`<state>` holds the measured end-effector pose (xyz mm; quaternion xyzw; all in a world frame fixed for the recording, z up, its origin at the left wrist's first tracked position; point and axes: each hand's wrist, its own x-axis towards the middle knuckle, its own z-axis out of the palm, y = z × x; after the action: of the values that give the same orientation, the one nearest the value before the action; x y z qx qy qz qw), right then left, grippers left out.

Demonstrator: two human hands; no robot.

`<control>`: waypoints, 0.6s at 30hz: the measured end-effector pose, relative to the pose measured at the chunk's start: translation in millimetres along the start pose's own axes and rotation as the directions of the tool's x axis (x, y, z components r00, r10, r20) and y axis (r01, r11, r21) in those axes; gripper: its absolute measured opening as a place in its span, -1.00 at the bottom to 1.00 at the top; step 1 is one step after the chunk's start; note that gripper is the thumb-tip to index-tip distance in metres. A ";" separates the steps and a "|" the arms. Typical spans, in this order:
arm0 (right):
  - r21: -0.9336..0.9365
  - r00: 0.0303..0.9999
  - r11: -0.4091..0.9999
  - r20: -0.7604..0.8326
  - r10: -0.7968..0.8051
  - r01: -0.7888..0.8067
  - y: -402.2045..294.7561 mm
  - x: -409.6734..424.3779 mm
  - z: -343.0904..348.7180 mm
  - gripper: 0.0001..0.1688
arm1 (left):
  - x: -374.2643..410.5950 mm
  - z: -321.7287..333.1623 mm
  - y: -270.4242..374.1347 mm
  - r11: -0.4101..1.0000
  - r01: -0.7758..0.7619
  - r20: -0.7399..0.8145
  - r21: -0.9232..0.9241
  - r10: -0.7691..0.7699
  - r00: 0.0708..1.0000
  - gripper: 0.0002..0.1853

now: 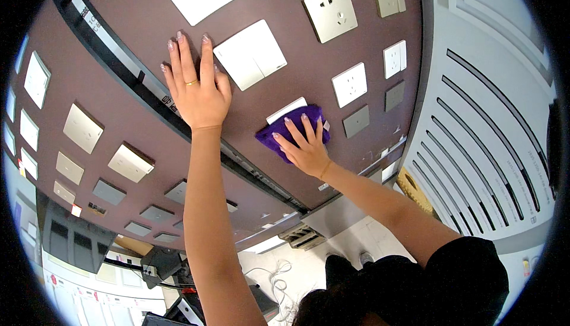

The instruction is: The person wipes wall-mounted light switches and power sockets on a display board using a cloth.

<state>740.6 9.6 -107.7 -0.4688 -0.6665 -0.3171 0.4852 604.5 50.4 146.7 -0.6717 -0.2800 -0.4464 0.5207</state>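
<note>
My left hand (200, 99) lies flat on a brown display panel (307, 72), fingers spread, a gold ring on one finger. It holds nothing. Just right of it is a white two-rocker wall switch (250, 55); my thumb and index finger are close to its edge. Under my right hand (310, 150) is a bunched purple cloth (271, 135), pressed on a white wall plate (286, 109). Only the plate's upper strip shows; the cloth hides the remainder. A white socket plate (350, 84) and a grey plate (356, 121) are to the right of the cloth.
A black-edged strip (129, 65) bearing writing divides the panel from another (147, 143) with several switches and sockets. At right stands a pale slotted display board (481, 148). Below, a loose white cable (279, 283) lies on the tiled floor (356, 232) near my feet.
</note>
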 end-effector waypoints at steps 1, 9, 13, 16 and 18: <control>0.008 1.000 1.000 -0.007 0.001 -0.001 -3.1 8.5 -5.7 -0.22 | -1.0 -2.9 -0.4 1.000 0.003 0.006 0.005 -0.003 1.000 -0.45; 0.042 0.987 0.994 -0.130 -0.097 0.103 -0.3 73.4 -26.4 -0.43 | 0.4 0.4 -2.8 0.999 -0.037 -0.038 0.015 0.037 0.999 -0.51; 0.149 0.966 0.959 -0.133 -0.220 0.239 18.6 68.8 -33.8 -0.57 | -1.3 0.1 -3.5 0.998 -0.024 -0.005 0.059 0.024 1.000 -0.45; 0.272 0.981 0.947 -0.141 -0.136 0.170 32.6 66.6 -42.3 -0.61 | -0.1 1.7 -1.9 0.998 -0.019 -0.001 0.052 0.020 1.000 -0.45; 0.358 0.985 0.932 -0.172 0.019 0.045 39.1 62.5 -52.6 -0.62 | -1.4 0.6 -0.6 0.999 -0.018 0.002 0.033 0.018 1.000 -0.45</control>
<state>789.8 -2.7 -32.7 -0.3381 -0.6720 -0.2319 0.6167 603.6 51.3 145.7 -0.6659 -0.2816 -0.4364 0.5356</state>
